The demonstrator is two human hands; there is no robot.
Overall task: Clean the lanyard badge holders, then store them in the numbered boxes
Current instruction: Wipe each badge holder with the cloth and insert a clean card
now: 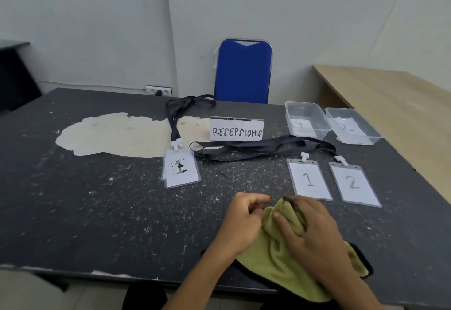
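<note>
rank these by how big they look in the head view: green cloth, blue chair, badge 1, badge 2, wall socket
1. green cloth, though it lies nearest the camera
2. blue chair
3. badge 1 and badge 2: alike, so unranked
4. wall socket

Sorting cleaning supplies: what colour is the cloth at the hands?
Yellow-green; the cloth shows best in the head view.

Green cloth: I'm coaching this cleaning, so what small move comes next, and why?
Probably bring the green cloth under the right hand over to the stained badge holder: dark marks spot its face, while badge holder 1 and badge holder 2 look clean.
</note>
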